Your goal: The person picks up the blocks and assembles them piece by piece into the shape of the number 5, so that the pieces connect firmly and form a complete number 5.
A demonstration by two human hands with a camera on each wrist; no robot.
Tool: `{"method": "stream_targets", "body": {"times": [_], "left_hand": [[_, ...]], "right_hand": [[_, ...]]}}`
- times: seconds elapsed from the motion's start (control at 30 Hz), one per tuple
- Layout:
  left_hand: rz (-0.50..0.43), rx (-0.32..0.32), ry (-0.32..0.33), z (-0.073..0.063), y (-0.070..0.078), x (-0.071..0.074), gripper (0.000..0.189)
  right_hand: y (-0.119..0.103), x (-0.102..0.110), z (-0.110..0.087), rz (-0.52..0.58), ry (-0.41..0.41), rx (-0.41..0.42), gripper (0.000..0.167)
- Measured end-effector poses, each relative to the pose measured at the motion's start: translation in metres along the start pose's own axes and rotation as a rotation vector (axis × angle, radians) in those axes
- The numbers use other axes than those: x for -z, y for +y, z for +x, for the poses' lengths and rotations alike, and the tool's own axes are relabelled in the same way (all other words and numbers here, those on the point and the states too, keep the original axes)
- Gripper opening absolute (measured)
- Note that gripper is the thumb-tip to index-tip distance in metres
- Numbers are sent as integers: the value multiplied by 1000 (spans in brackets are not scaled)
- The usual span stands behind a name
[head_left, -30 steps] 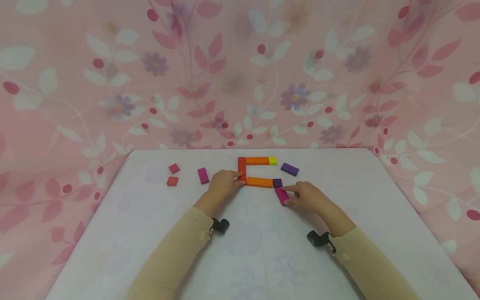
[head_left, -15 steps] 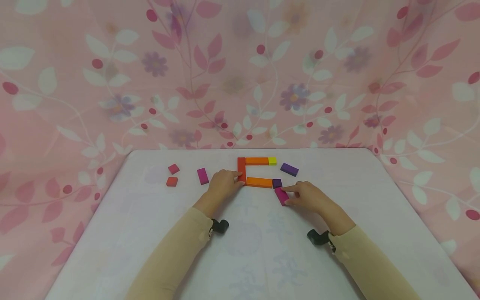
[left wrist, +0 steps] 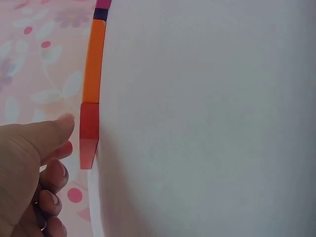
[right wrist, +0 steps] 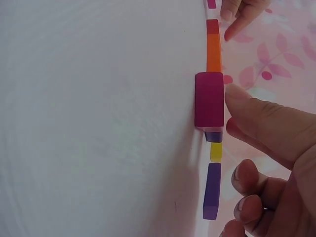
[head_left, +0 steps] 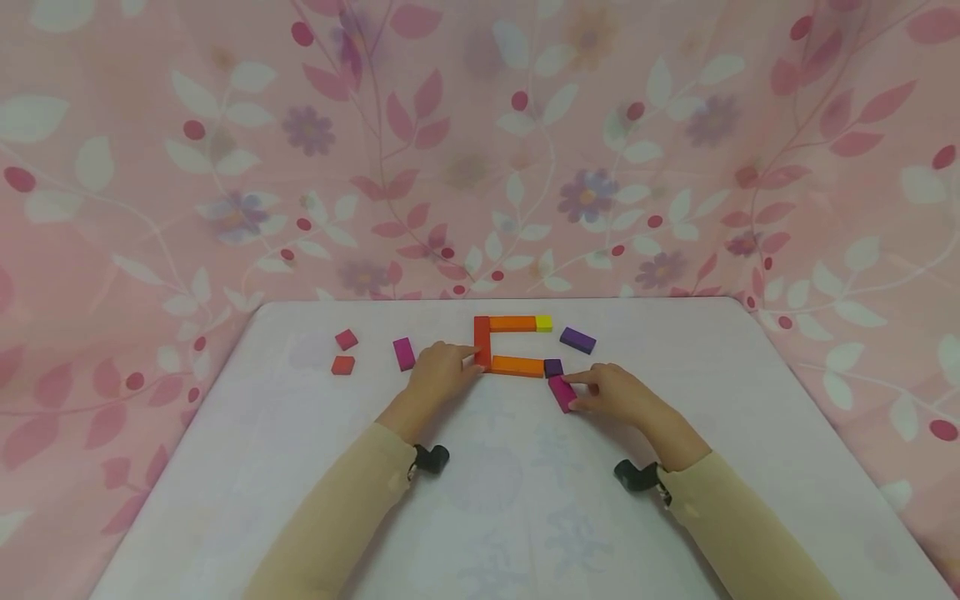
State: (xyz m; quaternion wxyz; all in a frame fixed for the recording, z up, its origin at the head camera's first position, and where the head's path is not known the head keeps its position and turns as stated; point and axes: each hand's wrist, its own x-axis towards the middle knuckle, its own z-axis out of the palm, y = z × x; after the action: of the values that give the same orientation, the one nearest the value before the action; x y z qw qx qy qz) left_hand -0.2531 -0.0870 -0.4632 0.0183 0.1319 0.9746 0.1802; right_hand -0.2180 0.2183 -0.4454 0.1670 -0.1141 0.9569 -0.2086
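My left hand (head_left: 438, 368) is at a red block (head_left: 482, 333), index fingertip and thumb tip by its left side and near end. In the left wrist view the thumb (left wrist: 57, 132) shows a small gap to the red block (left wrist: 89, 131). My right hand (head_left: 618, 390) holds a magenta block (head_left: 562, 394) between thumb and index finger, its far end against a small dark purple block (head_left: 553, 367). Two orange blocks (head_left: 517, 367) run right from the red one, the far one ending in a yellow block (head_left: 543, 323).
A purple block (head_left: 578, 340) lies apart at the right. Another magenta block (head_left: 403, 354) and two small red blocks (head_left: 342, 365) lie left of my left hand. A white cloth covers the table (head_left: 495, 500); a pink floral curtain (head_left: 480, 167) stands behind it.
My left hand and forearm have shifted slightly left, the thumb drawing back from the corner where red and orange meet. My right hand and the blocks have stayed in place.
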Motion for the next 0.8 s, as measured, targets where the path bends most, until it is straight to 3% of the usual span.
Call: {"method": "stream_targets", "body": {"times": [0.3,0.63,0.8], "left_hand": [[-19,17,17,-15,-16,12,42],[80,-22,103,-28,-53,29,42],[51,26,121,-32,-68,39,46]], "right_hand": [[6,5,-1,14,30,19,51],[13,18,-3,12,103,82,40],[18,23,4,22,176,131,40]]}}
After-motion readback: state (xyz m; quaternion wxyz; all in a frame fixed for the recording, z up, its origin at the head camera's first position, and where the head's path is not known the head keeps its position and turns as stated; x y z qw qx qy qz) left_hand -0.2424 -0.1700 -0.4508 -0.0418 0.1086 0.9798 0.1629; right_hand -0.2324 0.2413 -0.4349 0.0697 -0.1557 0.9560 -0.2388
